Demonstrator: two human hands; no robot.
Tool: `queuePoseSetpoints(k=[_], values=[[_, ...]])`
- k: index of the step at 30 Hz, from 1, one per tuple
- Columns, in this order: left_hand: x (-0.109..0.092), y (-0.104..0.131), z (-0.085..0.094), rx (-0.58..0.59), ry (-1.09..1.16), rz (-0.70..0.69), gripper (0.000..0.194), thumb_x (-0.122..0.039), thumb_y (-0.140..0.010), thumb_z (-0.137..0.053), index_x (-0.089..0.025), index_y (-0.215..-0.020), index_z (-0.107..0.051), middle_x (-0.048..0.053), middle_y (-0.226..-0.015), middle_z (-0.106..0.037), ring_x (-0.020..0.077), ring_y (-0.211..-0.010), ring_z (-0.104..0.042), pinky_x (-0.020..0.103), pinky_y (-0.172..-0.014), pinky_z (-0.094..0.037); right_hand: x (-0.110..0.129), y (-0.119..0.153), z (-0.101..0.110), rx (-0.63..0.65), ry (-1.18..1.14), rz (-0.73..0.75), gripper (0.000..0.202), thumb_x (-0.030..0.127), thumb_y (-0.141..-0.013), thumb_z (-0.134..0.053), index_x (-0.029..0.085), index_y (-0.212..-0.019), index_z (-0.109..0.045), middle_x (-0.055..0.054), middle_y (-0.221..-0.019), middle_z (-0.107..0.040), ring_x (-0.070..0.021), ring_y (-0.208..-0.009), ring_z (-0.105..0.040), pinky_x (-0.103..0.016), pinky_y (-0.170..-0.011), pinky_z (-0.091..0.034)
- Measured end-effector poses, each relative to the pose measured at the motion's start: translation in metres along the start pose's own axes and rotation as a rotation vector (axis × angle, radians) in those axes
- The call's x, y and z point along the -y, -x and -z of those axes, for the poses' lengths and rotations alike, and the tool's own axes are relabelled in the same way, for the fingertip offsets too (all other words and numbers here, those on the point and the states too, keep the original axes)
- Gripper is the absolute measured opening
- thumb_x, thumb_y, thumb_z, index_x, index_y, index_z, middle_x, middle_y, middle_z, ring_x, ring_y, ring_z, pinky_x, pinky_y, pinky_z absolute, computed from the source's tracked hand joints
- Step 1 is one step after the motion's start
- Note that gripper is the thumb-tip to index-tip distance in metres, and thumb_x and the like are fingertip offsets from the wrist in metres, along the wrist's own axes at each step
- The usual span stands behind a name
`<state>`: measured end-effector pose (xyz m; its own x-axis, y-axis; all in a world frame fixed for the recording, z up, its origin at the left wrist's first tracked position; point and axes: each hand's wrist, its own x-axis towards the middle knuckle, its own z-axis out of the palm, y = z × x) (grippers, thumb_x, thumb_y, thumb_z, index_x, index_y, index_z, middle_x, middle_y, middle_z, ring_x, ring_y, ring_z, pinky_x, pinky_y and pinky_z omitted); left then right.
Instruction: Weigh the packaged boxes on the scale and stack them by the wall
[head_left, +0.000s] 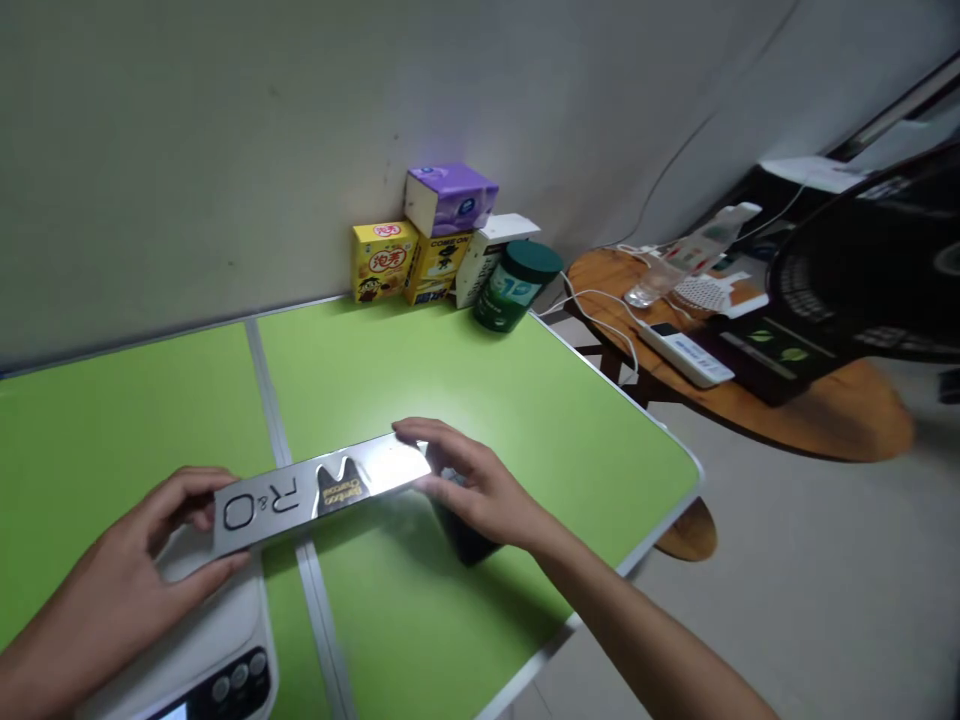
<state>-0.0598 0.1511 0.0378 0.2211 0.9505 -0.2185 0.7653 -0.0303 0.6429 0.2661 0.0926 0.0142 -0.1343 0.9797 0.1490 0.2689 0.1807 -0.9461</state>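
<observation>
Over a green table point(592, 440), we are holding a long silver box point(307, 493), marked "Bamboo Charcoal", aslant at the lower centre of the frame. Our left hand point(146, 560), lower left, is gripping one end, fingers closing over the upper edge and thumb pressing below. Our right hand point(484, 490), just right of centre, is pinching the other end between fingers and thumb; beneath it a dark object point(472, 540) is lying partly hidden. A white device point(202, 640) with round buttons is sitting under our left hand. At upper centre, a purple pack point(454, 200) is resting atop a yellow carton point(437, 268), with a green canister point(517, 287) standing nearby. A clear bottle point(694, 255) is leaning on a wooden table point(847, 415) at upper right.
</observation>
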Motion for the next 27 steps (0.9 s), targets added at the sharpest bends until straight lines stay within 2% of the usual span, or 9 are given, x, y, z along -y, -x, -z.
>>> queuePoseSetpoints(k=[3,5,7,8,12,15,19,23,27], values=[[-0.044,-0.028,-0.021,0.074,0.053,-0.090,0.046,-0.050,-0.064,-0.072,-0.029,-0.103,-0.061,0.003,-0.104,-0.074,0.0296,-0.102,-0.068,0.048,-0.092,-0.055,-0.019,0.006,0.027,-0.184,-0.030,-0.049,0.036,0.034,-0.086,-0.067,0.028,-0.121,-0.064,-0.009,-0.129,-0.063,-0.0146,-0.075,-0.059,-0.035,-0.072,-0.054],[-0.067,-0.044,-0.037,0.076,0.097,-0.137,0.050,-0.049,-0.064,-0.073,-0.024,-0.105,-0.060,0.007,-0.103,-0.073,0.0285,-0.100,-0.069,0.046,-0.092,-0.055,-0.033,0.010,0.041,-0.304,-0.097,-0.123,0.038,0.036,-0.083,-0.069,0.025,-0.119,-0.064,-0.007,-0.099,-0.070,-0.0151,-0.068,-0.058,-0.034,-0.066,-0.053],[-0.089,-0.059,-0.052,0.105,0.150,-0.144,0.050,-0.046,-0.064,-0.073,-0.021,-0.106,-0.060,0.008,-0.103,-0.073,0.0271,-0.098,-0.069,0.045,-0.092,-0.055,-0.045,0.011,0.054,-0.411,-0.159,-0.193,0.037,0.038,-0.080,-0.071,0.023,-0.114,-0.065,-0.001,-0.073,-0.065,-0.0167,-0.064,-0.059,-0.035,-0.064,-0.052],[-0.100,-0.067,-0.058,0.127,0.177,-0.138,0.049,-0.045,-0.065,-0.073,-0.020,-0.106,-0.060,0.009,-0.103,-0.074,0.0265,-0.098,-0.070,0.044,-0.092,-0.056,-0.049,0.010,0.062,-0.461,-0.174,-0.214,0.035,0.039,-0.079,-0.071,0.022,-0.110,-0.066,0.001,-0.068,-0.062,-0.0176,-0.064,-0.060,-0.036,-0.065,-0.052],[-0.154,-0.105,-0.065,0.137,0.241,-0.140,0.047,-0.037,-0.064,-0.076,-0.018,-0.104,-0.061,0.009,-0.102,-0.075,0.0250,-0.096,-0.071,0.042,-0.091,-0.057,-0.051,-0.014,0.099,-0.628,-0.152,-0.203,0.034,0.037,-0.075,-0.070,0.022,-0.105,-0.066,-0.002,-0.078,-0.066,-0.0190,-0.073,-0.062,-0.040,-0.075,-0.053],[-0.201,-0.139,-0.060,0.041,0.243,-0.196,0.048,-0.029,-0.065,-0.078,-0.016,-0.108,-0.062,0.007,-0.102,-0.074,0.0228,-0.094,-0.071,0.039,-0.091,-0.056,-0.045,-0.051,0.135,-0.706,-0.124,-0.089,0.041,0.032,-0.072,-0.069,0.024,-0.112,-0.064,-0.005,-0.099,-0.068,-0.0204,-0.083,-0.065,-0.042,-0.083,-0.054],[-0.251,-0.177,-0.059,-0.058,0.289,-0.309,0.045,-0.017,-0.069,-0.076,-0.014,-0.111,-0.062,0.006,-0.104,-0.073,0.0201,-0.096,-0.070,0.038,-0.096,-0.053,-0.047,-0.096,0.177,-0.763,-0.082,0.041,0.054,0.029,-0.071,-0.064,0.026,-0.124,-0.058,-0.007,-0.127,-0.061,-0.0214,-0.090,-0.068,-0.044,-0.090,-0.054],[-0.267,-0.199,-0.073,-0.055,0.327,-0.368,0.044,-0.010,-0.069,-0.074,-0.012,-0.111,-0.062,0.004,-0.100,-0.072,0.0183,-0.092,-0.069,0.039,-0.097,-0.052,-0.063,-0.112,0.195,-0.798,-0.038,0.091,0.060,0.027,-0.072,-0.062,0.026,-0.132,-0.054,-0.007,-0.129,-0.061,-0.0249,-0.101,-0.067,-0.047,-0.097,-0.052],[-0.247,-0.215,-0.098,-0.066,0.270,-0.296,0.044,-0.010,-0.070,-0.075,-0.010,-0.112,-0.062,0.006,-0.097,-0.071,0.0188,-0.091,-0.068,0.038,-0.095,-0.052,-0.093,-0.113,0.182,-0.743,-0.050,0.028,0.067,0.027,-0.074,-0.059,0.025,-0.141,-0.047,-0.011,-0.132,-0.060,-0.0273,-0.103,-0.067,-0.048,-0.094,-0.054]])
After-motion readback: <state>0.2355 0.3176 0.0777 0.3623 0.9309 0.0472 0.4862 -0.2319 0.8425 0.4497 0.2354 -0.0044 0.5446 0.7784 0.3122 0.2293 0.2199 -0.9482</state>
